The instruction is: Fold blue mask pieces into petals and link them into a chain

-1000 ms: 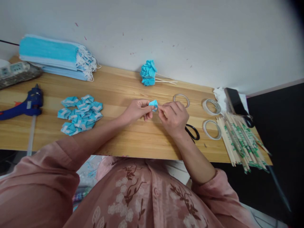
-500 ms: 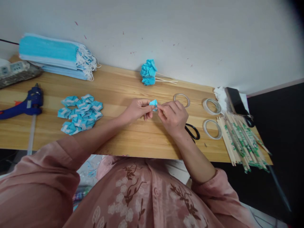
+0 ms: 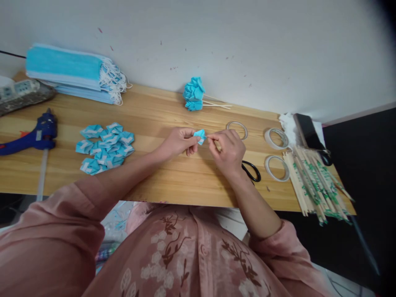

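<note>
My left hand (image 3: 182, 143) pinches a small folded blue piece (image 3: 200, 136) between thumb and fingers, above the middle of the wooden table. Just right of it, my right hand (image 3: 228, 149) is closed, with thumb and index finger pinched at something thin by the piece's right edge, too small to make out. Several folded blue-and-white pieces (image 3: 107, 147) lie in a cluster to the left. Behind the hands, blue flowers (image 3: 194, 94) on pale sticks rest near the wall. Black scissor handles (image 3: 252, 171) show beside my right wrist.
A stack of blue masks (image 3: 66, 68) lies at the back left, with a blue glue gun (image 3: 43, 132) in front. Tape rolls (image 3: 276, 168) sit to the right, near a phone (image 3: 307, 130) and wrapped chopsticks (image 3: 315, 181).
My right hand's fingertips have moved slightly right, away from the blue piece, and a small gap now shows between them. The piece has turned a little in my left hand.
</note>
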Available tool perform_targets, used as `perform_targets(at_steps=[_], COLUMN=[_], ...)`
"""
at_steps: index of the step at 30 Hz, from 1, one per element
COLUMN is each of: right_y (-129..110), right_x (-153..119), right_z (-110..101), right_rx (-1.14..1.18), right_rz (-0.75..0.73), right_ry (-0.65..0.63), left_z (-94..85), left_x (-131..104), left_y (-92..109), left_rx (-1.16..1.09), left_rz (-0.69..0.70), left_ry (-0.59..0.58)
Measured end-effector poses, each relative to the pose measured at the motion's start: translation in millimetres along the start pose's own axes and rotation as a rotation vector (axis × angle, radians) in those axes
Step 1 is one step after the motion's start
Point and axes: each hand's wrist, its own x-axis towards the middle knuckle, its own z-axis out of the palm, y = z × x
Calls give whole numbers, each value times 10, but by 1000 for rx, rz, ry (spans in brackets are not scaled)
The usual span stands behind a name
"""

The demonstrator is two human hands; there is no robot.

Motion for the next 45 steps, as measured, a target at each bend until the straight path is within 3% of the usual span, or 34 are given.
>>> perform_targets(at_steps=[8,15,35,45], right_y=[0,-20,-30,-1], right_x=[-8,8,12,-29], right_z=[-8,-14,-16,5], right_rx=[32,-94,-125,-40], right_rz=[-3,-79,-116,-47], right_ry=[49,61,-3,-63], left_z=[24,33,24,20], left_x=[-29,-27,-20,-26], left_y=[40,24,32,25], left_rx=[14,2,-26,-12], left_rz=[-17,-7,13,23], left_ry=[30,7,-22,-18])
